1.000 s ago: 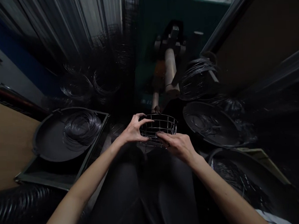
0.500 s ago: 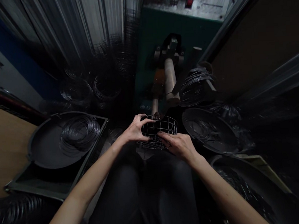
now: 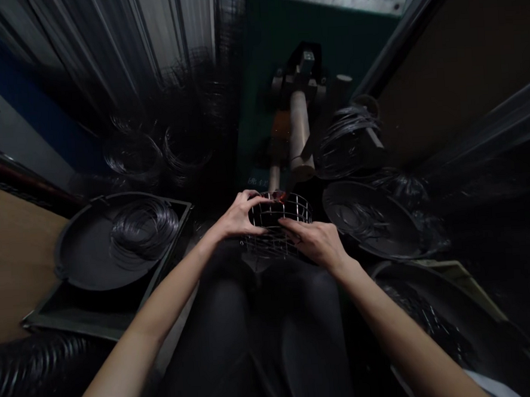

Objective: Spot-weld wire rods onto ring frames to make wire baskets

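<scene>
Left hand [image 3: 239, 217]: thumb and forefinger part-open in a wide C, with a clear gap between them; they hold the left side of the basket, the forefinger reaching along the far rim and the thumb at the near rim.
Right hand [image 3: 316, 238]: fingers drawn close together on the near right of the rim, holding the wire there; the thumb cannot be made out.
Wire basket [image 3: 284, 211]: between the two hands, above the near end of the knees, round and open, its far side right at the machine's lower rod.
Glow [image 3: 281, 196]: a small red-orange spot at the basket's far rim.
Legs [image 3: 256, 343]: in dark trousers, near, below the basket.
Lower rod [image 3: 274, 177]: thin, pointing toward the basket from the far side.
Upper cylinder [image 3: 300, 133]: thicker and pale, just right of the lower rod and higher.
Green machine [image 3: 322, 30]: far, straight ahead, carrying both parts.
Left pan [image 3: 84, 251]: round and dark, on a metal frame [image 3: 79, 322], with a loose pile of wire rings [image 3: 145, 227] at its right.
Right pan [image 3: 397, 238]: round, with thin wire pieces in it; nearer, a larger pan [image 3: 459, 288] holds shiny short pieces.
Wire bundle [image 3: 348, 136]: right of the upper cylinder.
Wire hoops [image 3: 134, 155]: far left, in shadow.
Corrugated panels [image 3: 178, 24]: far left, behind the hoops.
</scene>
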`<action>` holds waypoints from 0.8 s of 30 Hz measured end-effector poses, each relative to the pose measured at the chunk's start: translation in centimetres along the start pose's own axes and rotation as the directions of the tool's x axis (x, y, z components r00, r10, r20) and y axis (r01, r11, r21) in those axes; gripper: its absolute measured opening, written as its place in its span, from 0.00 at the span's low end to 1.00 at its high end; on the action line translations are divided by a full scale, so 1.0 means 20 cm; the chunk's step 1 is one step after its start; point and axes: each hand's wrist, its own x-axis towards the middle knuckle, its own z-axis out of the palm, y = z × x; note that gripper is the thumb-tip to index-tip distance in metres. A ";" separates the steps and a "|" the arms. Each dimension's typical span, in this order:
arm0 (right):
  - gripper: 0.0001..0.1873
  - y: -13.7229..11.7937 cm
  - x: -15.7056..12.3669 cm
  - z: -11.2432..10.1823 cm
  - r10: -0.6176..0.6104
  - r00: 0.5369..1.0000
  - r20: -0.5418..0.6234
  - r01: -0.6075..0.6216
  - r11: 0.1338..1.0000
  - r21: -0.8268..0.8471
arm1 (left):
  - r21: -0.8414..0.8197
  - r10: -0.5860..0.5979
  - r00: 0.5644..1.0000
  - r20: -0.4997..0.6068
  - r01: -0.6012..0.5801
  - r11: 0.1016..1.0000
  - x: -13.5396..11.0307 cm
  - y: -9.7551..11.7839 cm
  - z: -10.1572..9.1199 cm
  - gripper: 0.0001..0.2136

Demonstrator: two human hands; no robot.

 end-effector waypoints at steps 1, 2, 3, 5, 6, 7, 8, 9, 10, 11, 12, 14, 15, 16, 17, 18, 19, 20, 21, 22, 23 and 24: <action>0.15 -0.01 -0.01 0.00 0.015 1.000 -0.022 -0.015 1.000 0.014 | -0.004 -0.008 1.000 -0.005 0.008 1.000 0.00 0.00 0.00 0.32; 0.14 -0.01 -0.03 0.01 0.036 0.998 -0.056 -0.035 0.999 0.029 | -0.007 -0.018 1.000 -0.008 0.018 1.000 0.00 0.00 0.00 0.32; 0.14 -0.02 -0.04 0.01 0.067 0.993 -0.101 -0.063 0.997 0.040 | -0.011 -0.028 1.000 -0.009 0.027 1.000 0.01 0.00 0.00 0.32; 0.13 -0.02 -0.05 0.02 0.140 0.972 -0.189 -0.131 0.990 0.060 | -0.022 -0.039 0.999 -0.013 0.039 0.999 0.03 0.00 -0.01 0.33; 0.12 -0.01 -0.04 0.03 0.172 0.961 -0.215 -0.159 0.984 0.074 | -0.026 -0.042 0.999 -0.015 0.042 0.999 0.04 0.00 -0.01 0.33; 0.12 0.00 -0.03 0.04 0.197 0.953 -0.229 -0.181 0.979 0.091 | -0.029 -0.047 0.999 -0.017 0.046 0.999 0.06 -0.01 -0.02 0.33; 0.12 0.01 -0.02 0.04 0.216 0.949 -0.229 -0.194 0.975 0.112 | -0.031 -0.052 0.998 -0.018 0.052 0.998 0.08 -0.01 -0.02 0.33; 0.11 0.02 0.00 0.04 0.225 0.949 -0.222 -0.198 0.970 0.139 | -0.031 -0.058 0.998 -0.020 0.057 0.998 0.09 -0.02 -0.03 0.32; 0.11 0.03 0.02 0.04 0.230 0.951 -0.208 -0.196 0.966 0.170 | -0.029 -0.057 0.998 -0.022 0.057 0.998 0.11 -0.03 -0.03 0.32; 0.11 0.04 0.03 0.04 0.235 0.952 -0.197 -0.195 0.960 0.201 | -0.028 -0.052 0.998 -0.023 0.051 0.998 0.12 -0.04 -0.03 0.32; 0.11 0.04 0.04 0.03 0.240 0.952 -0.190 -0.195 0.954 0.229 | -0.027 -0.044 0.999 -0.025 0.043 0.999 0.12 -0.06 -0.04 0.32; 0.11 0.06 0.05 0.03 0.254 0.950 -0.179 -0.202 0.943 0.265 | -0.031 -0.027 0.999 -0.032 0.026 0.999 0.13 -0.07 -0.04 0.32; 0.11 0.06 0.06 0.03 0.264 0.948 -0.178 -0.210 0.939 0.273 | -0.034 -0.023 0.999 -0.034 0.022 0.999 0.14 -0.08 -0.04 0.32; 0.11 0.07 0.07 0.04 0.276 0.944 -0.179 -0.221 0.935 0.277 | -0.037 -0.027 0.999 -0.035 0.025 0.999 0.15 -0.09 -0.04 0.32; 0.10 0.07 0.08 0.05 0.289 0.940 -0.182 -0.232 0.932 0.280 | -0.040 -0.037 0.999 -0.035 0.035 0.999 0.16 -0.09 -0.04 0.33; 0.10 0.08 0.10 0.06 0.305 0.934 -0.186 -0.245 0.926 0.286 | -0.044 -0.051 0.998 -0.034 0.050 0.998 0.18 -0.10 -0.05 0.33; 0.09 0.09 0.13 0.07 0.326 0.927 -0.188 -0.262 0.918 0.297 | -0.049 -0.068 0.997 -0.033 0.066 0.997 0.21 -0.10 -0.05 0.33; 0.09 0.10 0.16 0.08 0.348 0.919 -0.186 -0.281 0.908 0.310 | -0.052 -0.083 0.996 -0.029 0.081 0.995 0.23 -0.10 -0.06 0.33; 0.10 0.11 0.18 0.08 0.370 0.911 -0.182 -0.299 0.897 0.326 | -0.054 -0.089 0.996 -0.024 0.088 0.995 0.25 -0.10 -0.07 0.32; 0.11 0.11 0.20 0.08 0.391 0.903 -0.179 -0.315 0.885 0.343 | -0.055 -0.083 0.996 -0.021 0.082 0.995 0.27 -0.10 -0.08 0.32; 0.12 0.11 0.21 0.08 0.412 0.892 -0.185 -0.329 0.873 0.361 | -0.061 -0.068 0.997 -0.024 0.067 0.996 0.27 -0.11 -0.08 0.31; 0.14 0.11 0.20 0.06 0.438 0.877 -0.198 -0.343 0.859 0.380 | -0.078 -0.052 0.998 -0.034 0.049 0.996 0.27 -0.13 -0.08 0.33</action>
